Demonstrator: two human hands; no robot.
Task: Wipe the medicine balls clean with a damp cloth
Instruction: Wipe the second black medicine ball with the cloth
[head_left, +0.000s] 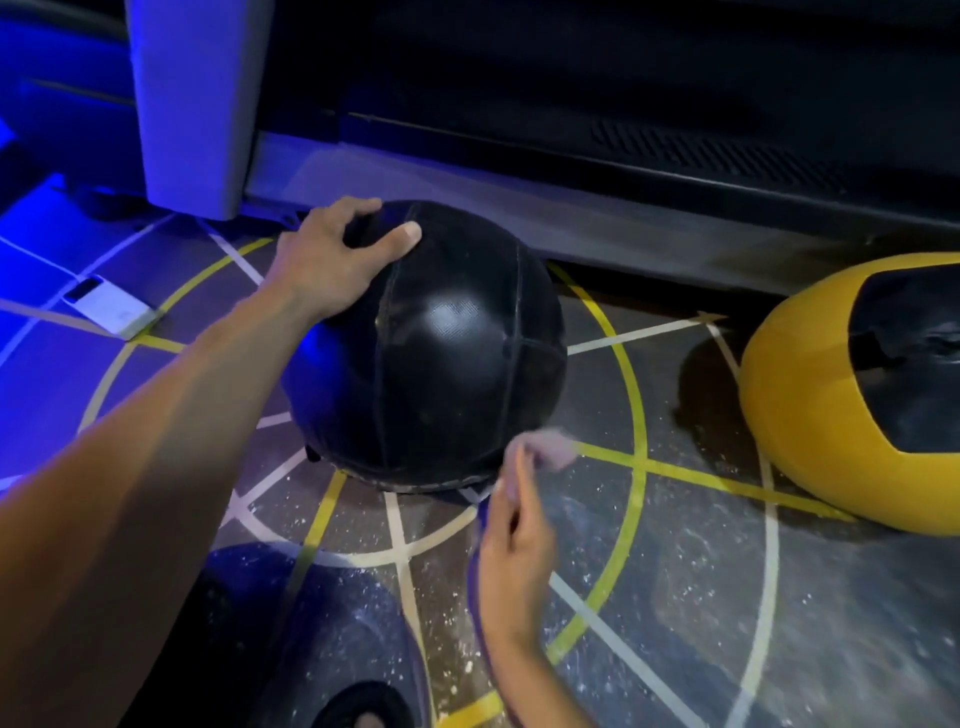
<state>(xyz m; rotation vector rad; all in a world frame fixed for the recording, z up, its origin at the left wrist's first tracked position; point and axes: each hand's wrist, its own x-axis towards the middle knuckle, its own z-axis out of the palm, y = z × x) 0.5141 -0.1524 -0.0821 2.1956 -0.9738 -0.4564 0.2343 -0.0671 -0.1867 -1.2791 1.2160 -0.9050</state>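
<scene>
Down on the dark speckled gym floor (675, 597), marked with yellow and white lines and arcs, sits a large black medicine ball of stitched, textured panels (441, 353), with a bright patch of light reflecting off its upper face. The left hand (332, 260) rests on the ball's top left shoulder, fingers curled over the crown and thumb pressed flat against a panel seam, so it grips the ball. The right hand (514, 545) hovers just beside the ball's lower right edge, its fingertips pinching a small pale pinkish cloth (545, 452); both hand and cloth are blurred, and whether the cloth touches the ball cannot be told. To the right, well apart from the black ball, lies a second medicine ball, yellow with a black panel (810, 405), partly cut off by the frame edge. A white rectangular phone-like device (111, 306) lies flat on the floor to the left, under blue light. Behind the balls runs the dark base of a large machine (623, 130) with a pale grey upright (197, 104).
</scene>
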